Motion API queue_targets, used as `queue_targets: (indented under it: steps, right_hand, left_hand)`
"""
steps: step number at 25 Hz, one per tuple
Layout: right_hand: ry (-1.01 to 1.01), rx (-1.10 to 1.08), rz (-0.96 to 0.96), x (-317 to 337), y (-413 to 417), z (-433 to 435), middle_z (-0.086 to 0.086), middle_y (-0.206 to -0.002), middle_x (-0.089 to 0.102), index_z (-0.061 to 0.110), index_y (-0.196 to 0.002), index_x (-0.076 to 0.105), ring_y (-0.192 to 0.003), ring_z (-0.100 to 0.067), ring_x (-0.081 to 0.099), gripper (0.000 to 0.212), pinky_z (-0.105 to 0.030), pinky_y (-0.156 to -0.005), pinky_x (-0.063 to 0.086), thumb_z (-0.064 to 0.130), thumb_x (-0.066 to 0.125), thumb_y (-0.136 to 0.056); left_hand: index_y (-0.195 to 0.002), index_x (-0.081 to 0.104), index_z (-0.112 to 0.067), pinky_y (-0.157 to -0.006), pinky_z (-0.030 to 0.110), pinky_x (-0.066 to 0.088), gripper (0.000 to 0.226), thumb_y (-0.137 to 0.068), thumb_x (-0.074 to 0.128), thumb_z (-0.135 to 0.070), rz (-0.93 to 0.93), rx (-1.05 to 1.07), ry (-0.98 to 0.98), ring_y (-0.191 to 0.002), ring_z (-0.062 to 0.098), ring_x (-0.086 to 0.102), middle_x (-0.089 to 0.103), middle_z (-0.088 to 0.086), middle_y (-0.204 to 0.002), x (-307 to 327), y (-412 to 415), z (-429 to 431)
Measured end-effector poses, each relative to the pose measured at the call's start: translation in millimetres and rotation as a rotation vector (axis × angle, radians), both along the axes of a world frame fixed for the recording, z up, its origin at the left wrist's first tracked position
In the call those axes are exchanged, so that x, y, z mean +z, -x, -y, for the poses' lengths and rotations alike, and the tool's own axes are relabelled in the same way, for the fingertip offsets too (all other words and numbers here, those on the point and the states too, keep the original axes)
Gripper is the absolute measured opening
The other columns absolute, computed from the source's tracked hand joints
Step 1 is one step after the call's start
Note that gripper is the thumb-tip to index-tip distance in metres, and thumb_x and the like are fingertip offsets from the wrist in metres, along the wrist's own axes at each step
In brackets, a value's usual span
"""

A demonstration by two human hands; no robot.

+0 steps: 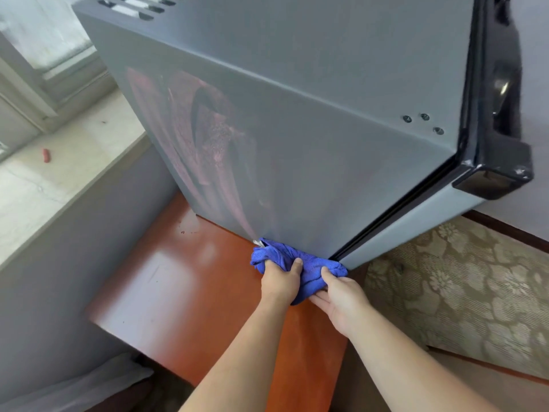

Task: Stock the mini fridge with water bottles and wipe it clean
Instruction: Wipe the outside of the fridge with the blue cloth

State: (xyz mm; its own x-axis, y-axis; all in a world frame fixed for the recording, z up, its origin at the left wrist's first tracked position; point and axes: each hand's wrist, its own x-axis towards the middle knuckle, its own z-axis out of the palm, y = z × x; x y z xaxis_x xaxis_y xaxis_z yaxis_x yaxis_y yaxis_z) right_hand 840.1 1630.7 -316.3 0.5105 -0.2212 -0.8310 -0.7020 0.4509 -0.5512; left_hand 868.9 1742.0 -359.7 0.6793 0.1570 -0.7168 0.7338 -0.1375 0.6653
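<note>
The grey mini fridge point(297, 120) stands on a reddish wooden table point(190, 286), its door with the black frame point(493, 162) shut at the right. A bunched blue cloth point(312, 267) lies against the bottom edge of the fridge's side wall, near the front corner. My left hand point(280, 281) grips the cloth's left part, thumb on top. My right hand point(341, 298) holds its right part, thumb over the cloth and fingers beneath it. No water bottles are in view.
A pale stone window sill point(59, 179) runs along the left with a small red object point(46, 155) on it. A grey wall lies below the sill. Patterned carpet point(463, 286) covers the floor at the right.
</note>
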Motion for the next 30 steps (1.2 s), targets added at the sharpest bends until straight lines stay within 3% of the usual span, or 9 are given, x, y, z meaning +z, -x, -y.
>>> queue_targets:
  steps: [3, 7, 10, 16, 18, 23, 26, 28, 30]
  right_hand:
    - [-0.002, 0.066, 0.029, 0.6, 3.5, 2.3, -0.018, -0.104, 0.075, 0.0, -0.117, 0.063, -0.097, -0.028, 0.074, 0.023, -0.036, -0.081, 0.058, 0.017, 0.05, -0.108]
    - [-0.028, 0.271, 0.254, 33.7, 25.7, -1.5, -0.012, -0.12, 0.074, 0.004, -0.127, 0.064, -0.115, -0.024, 0.07, 0.028, -0.048, -0.107, 0.05, 0.018, 0.049, -0.108]
    - [-0.028, 0.345, 0.395, 68.1, 38.0, -11.3, -0.01, -0.123, 0.073, 0.005, -0.125, 0.067, -0.12, -0.022, 0.067, 0.026, -0.049, -0.108, 0.049, 0.013, 0.052, -0.105]
    - [-0.42, 0.264, 0.363, 124.1, 37.0, -32.9, -0.017, -0.132, 0.068, 0.008, -0.134, 0.061, -0.126, -0.028, 0.064, 0.044, -0.046, -0.11, 0.045, 0.036, 0.054, -0.102]
    - [-0.442, 0.236, 0.359, 129.2, 34.9, -36.5, -0.015, -0.132, 0.068, 0.009, -0.138, 0.06, -0.125, -0.029, 0.064, 0.043, -0.047, -0.112, 0.044, 0.032, 0.057, -0.101]
    - [-0.373, 0.165, 0.523, 138.3, 34.0, -32.0, -0.02, -0.129, 0.068, 0.004, -0.134, 0.062, -0.124, -0.034, 0.063, 0.047, -0.051, -0.113, 0.043, -0.01, 0.05, -0.09]
    - [-0.268, 0.221, 0.67, 145.2, 33.9, -35.0, -0.015, -0.111, 0.071, 0.01, -0.117, 0.071, -0.105, -0.026, 0.064, 0.043, -0.041, -0.095, 0.049, -0.013, 0.049, -0.088]
    - [-0.038, 0.322, 0.793, 149.3, 34.5, -42.0, -0.003, -0.097, 0.072, 0.018, -0.108, 0.075, -0.087, -0.014, 0.063, 0.038, -0.032, -0.078, 0.047, -0.006, 0.054, -0.088]
    - [0.214, 0.452, 0.938, 153.3, 36.6, -47.2, 0.007, -0.102, 0.076, 0.022, -0.109, 0.077, -0.09, -0.008, 0.067, 0.035, -0.032, -0.081, 0.051, 0.002, 0.059, -0.086]
  left_hand:
    - [-0.126, 0.058, -0.015, -0.095, 0.04, 0.057, 0.05, -0.086, 0.075, -0.041, 0.037, 0.034, 0.122, -0.103, 0.021, 0.072, 0.074, 0.002, -0.11, 5.5, 5.5, -13.5]
    - [-0.131, 0.059, -0.026, -0.1, 0.053, 0.055, 0.035, -0.097, 0.067, -0.019, 0.127, 0.208, 0.627, -0.113, 0.025, 0.071, 0.074, 0.003, -0.123, 58.4, 35.0, -50.9]
    - [-0.135, 0.058, -0.024, -0.105, 0.056, 0.05, 0.036, -0.099, 0.06, -0.018, 0.179, 0.256, 0.784, -0.12, 0.03, 0.067, 0.071, 0.009, -0.129, 98.1, 51.3, -78.2]
    - [-0.125, 0.062, -0.012, -0.099, 0.047, 0.053, 0.034, -0.092, 0.068, -0.008, 0.403, 0.145, 0.589, -0.115, 0.031, 0.07, 0.073, 0.016, -0.121, 157.6, 60.3, -101.0]
    - [-0.124, 0.064, -0.013, -0.099, 0.045, 0.053, 0.04, -0.085, 0.07, -0.007, 0.466, 0.09, 0.587, -0.117, 0.03, 0.069, 0.072, 0.014, -0.122, 171.8, 61.4, -106.6]
    - [-0.141, 0.055, -0.028, -0.103, 0.04, 0.047, 0.049, -0.094, 0.061, -0.016, 0.504, 0.041, 0.753, -0.127, 0.019, 0.062, 0.065, 0.004, -0.139, 184.2, 65.1, -128.7]
    - [-0.13, 0.058, -0.03, -0.088, 0.031, 0.05, 0.035, -0.096, 0.067, -0.035, 0.379, 0.019, 0.366, -0.108, 0.009, 0.067, 0.074, -0.013, -0.117, 180.8, 62.6, -131.4]
    - [-0.144, 0.045, -0.025, -0.091, 0.032, 0.052, 0.063, -0.092, 0.07, -0.05, 0.301, 0.063, 0.156, -0.11, 0.007, 0.063, 0.066, -0.02, -0.11, 179.1, 68.3, -126.9]
    - [-0.148, 0.045, -0.02, -0.088, 0.032, 0.053, 0.073, -0.09, 0.066, -0.058, 0.335, 0.132, 0.173, -0.106, 0.009, 0.067, 0.066, -0.016, -0.115, 180.4, 73.3, -122.0]
